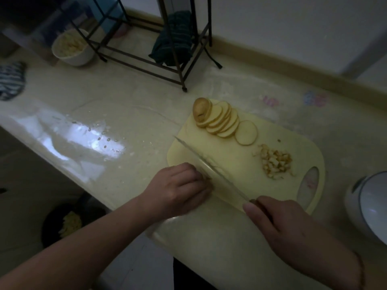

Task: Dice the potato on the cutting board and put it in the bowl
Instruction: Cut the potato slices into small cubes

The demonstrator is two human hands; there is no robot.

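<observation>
A pale yellow cutting board (240, 164) lies on the counter. A fanned row of round potato slices (222, 120) sits at its far end, with one loose slice (246, 132) beside it. A heap of diced potato (276, 162) lies near the board's handle hole. My right hand (293, 231) grips the handle of a long knife (209, 164), whose blade runs across the board's near left part. My left hand (180, 189) rests with curled fingers against the blade; whatever it holds down is hidden under it. A white bowl (73, 49) with potato pieces stands far left.
A black wire rack (146, 59) with a dark cloth (173, 38) stands at the back. A striped cloth (10, 80) lies at the left edge. A white round appliance (368, 204) sits right of the board. Below the counter is a dark bin (69, 222). The counter is wet.
</observation>
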